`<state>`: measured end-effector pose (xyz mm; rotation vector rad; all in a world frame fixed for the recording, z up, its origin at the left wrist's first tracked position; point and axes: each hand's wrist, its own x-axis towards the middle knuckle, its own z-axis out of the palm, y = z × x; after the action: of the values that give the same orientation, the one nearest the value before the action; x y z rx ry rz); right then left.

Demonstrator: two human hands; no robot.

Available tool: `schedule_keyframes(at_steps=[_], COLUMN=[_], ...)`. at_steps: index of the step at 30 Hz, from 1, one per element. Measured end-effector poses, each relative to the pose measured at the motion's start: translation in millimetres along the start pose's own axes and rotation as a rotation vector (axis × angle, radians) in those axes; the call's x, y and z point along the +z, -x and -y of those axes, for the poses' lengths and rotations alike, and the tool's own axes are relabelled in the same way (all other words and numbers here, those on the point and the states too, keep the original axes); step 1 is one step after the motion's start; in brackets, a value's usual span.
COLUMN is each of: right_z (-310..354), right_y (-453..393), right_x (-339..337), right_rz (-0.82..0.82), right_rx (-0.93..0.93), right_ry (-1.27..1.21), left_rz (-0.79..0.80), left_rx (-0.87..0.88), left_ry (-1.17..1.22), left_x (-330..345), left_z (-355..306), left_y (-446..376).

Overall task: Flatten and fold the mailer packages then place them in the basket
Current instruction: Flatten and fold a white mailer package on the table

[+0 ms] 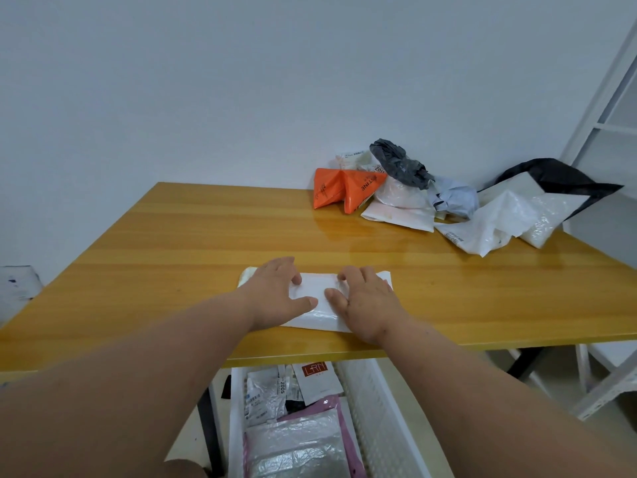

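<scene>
The white mailer (315, 301) lies flat near the front edge of the tabletop (172, 236). Its long side runs from left to right, along that edge. One short end pokes out to the left of the hands and the other short end to the right. It looks folded into a long strip. It is shiny white plastic with small wrinkles and some faint print on top.

The left hand (275, 291) lies on the left part of the mailer. Its fingers are spread out and press down on it, and they do not wrap around it. The right hand (365, 298) lies on the right part in the same way, flat and pressing. The two thumbs are near each other but do not touch.

The tabletop is smooth yellow wood and it shines. Behind it is a plain pale wall. At the far right corner of the tabletop sits a pile of crumpled mailers (448, 201), white, grey and black. An orange mailer (341, 189) lies at the left side of that pile. A white frame (599, 98) stands at the right.

Under the front edge of the tabletop is a white basket (382, 408). Flat mailers (296, 439) lie inside it, and one is pink.
</scene>
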<state>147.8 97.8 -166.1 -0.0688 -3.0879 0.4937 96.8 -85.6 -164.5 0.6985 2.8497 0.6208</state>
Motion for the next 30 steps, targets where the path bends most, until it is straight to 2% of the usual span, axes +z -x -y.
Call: schedule_keyframes(at_steps=[3,7,10,15,18,22,25,28,30], right_z=[-2,-8,-8,-5,1,8,13,16,16], right_y=[5,8,12,18,16,11,15,15,13], right_x=[-8,-18,-21,-27,-45,-73,-88,-84,-70], right_rz=[0.064,0.212,0.237,0.211,0.212,0.113,0.012,-0.088,-0.079], right_rx=[-0.015,0.003,-0.006,0.059,0.036,0.001,-0.019,-0.061,-0.057], right_ry=[0.064,0.124,0.133,-0.045,-0.065,0.014,0.213,0.365,0.369], left_rz=[-0.001,0.082,0.115,0.099,0.083,-0.006,-0.021,-0.071,-0.104], left_rx=[0.039,0.041,0.046,-0.020,-0.022,-0.049,-0.126,-0.176,-0.221], left_ry=[-0.128,-0.237,-0.308,-0.214,-0.103,0.177,0.387,0.403,0.300], left_x=[-7,-11,-14,-32,-54,-78,-87,-83,-73], left_z=[2,6,9,4,-4,-8,-9,0,8], left_y=[6,15,17,27,29,25,25,19,17])
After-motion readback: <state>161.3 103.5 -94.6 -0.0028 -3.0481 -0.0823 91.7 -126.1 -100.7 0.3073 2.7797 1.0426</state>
